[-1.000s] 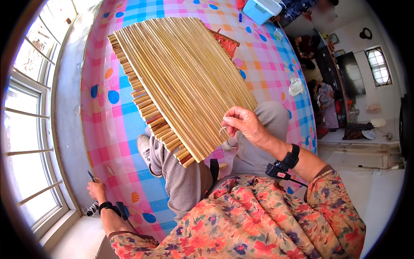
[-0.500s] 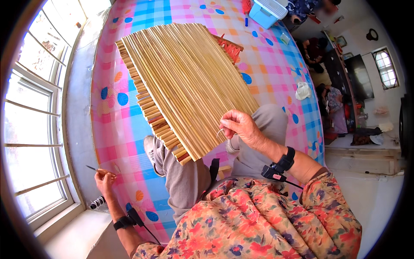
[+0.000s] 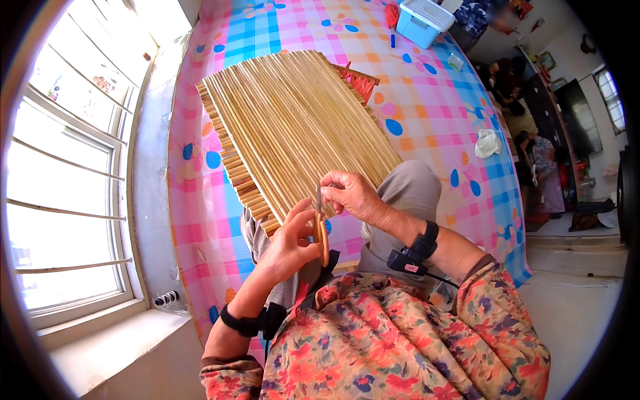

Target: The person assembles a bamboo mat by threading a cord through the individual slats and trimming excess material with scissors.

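Note:
A mat of slender tan stalks (image 3: 293, 127), laid side by side, slopes away from my knees. A second layer of stalk ends shows under its left edge. My left hand (image 3: 290, 243) holds scissors (image 3: 323, 233) with orange-yellow handles, their blades pointing up along the mat's near edge. Right beside the blade tips, my right hand (image 3: 353, 195) pinches at the mat's near edge. The thin pale strand seen in its fingers earlier is mostly hidden now. Whether the blades touch the strand, I cannot tell.
My grey-trousered knee (image 3: 413, 193) rises by the mat's right corner. A red-strung frame (image 3: 360, 83) pokes out behind the mat. Farther off on the checked floor sheet (image 3: 427, 127) are a blue lidded box (image 3: 420, 27) and a white crumpled bag (image 3: 488, 143). A barred window (image 3: 73, 200) lies left.
My left hand has come from the far left by the window to the mat's near edge, bringing the scissors. My right hand has shifted slightly left, still pinching.

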`<state>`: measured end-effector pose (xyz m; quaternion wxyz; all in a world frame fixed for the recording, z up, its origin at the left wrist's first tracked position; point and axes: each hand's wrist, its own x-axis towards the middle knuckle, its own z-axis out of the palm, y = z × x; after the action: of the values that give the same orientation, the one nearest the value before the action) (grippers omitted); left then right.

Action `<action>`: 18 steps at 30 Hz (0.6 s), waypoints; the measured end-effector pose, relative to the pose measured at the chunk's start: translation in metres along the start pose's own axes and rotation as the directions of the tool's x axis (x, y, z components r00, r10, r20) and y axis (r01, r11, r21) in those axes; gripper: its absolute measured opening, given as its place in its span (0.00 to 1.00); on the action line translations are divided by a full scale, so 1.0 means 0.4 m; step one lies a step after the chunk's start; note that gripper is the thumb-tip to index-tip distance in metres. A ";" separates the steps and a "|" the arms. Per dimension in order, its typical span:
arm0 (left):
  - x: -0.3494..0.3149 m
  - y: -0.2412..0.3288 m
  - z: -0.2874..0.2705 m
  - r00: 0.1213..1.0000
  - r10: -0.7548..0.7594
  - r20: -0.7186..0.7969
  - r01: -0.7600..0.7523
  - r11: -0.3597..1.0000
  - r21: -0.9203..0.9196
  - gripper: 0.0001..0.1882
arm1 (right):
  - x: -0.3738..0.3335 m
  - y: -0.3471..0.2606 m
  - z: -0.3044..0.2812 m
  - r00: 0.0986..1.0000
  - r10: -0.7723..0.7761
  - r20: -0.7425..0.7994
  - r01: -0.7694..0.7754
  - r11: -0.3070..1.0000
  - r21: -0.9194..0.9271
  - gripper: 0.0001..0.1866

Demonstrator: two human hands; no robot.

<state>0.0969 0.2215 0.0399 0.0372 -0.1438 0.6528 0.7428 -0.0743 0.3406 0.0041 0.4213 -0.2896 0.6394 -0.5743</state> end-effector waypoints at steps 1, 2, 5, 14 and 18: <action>0.023 -0.010 0.007 1.000 -0.018 0.010 0.018 1.000 -0.002 0.31 | -0.005 0.006 -0.009 1.000 -0.011 0.017 0.011 1.000 0.018 0.09; 0.040 -0.016 0.014 0.999 -0.036 0.018 0.036 0.999 -0.004 0.31 | -0.007 0.016 -0.016 1.000 -0.016 0.020 0.014 0.998 0.067 0.08; 0.063 -0.007 0.025 0.990 -0.099 0.096 0.090 0.991 0.094 0.32 | -0.012 0.013 -0.011 1.000 0.019 0.007 -0.020 0.981 0.195 0.08; 0.076 -0.037 0.057 0.997 0.000 -0.071 0.019 0.965 0.263 0.34 | -0.061 0.019 -0.026 0.985 0.129 -0.113 -0.076 0.919 0.387 0.14; 0.083 -0.067 0.076 0.986 0.106 -0.130 -0.061 0.949 0.310 0.32 | -0.153 0.054 -0.025 0.995 0.090 -0.033 -0.071 0.925 0.374 0.18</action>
<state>0.0669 0.2506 0.0087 -0.0203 -0.1622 0.7660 0.6217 -0.0513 0.4013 -0.0046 0.4758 -0.1636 0.5404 -0.6744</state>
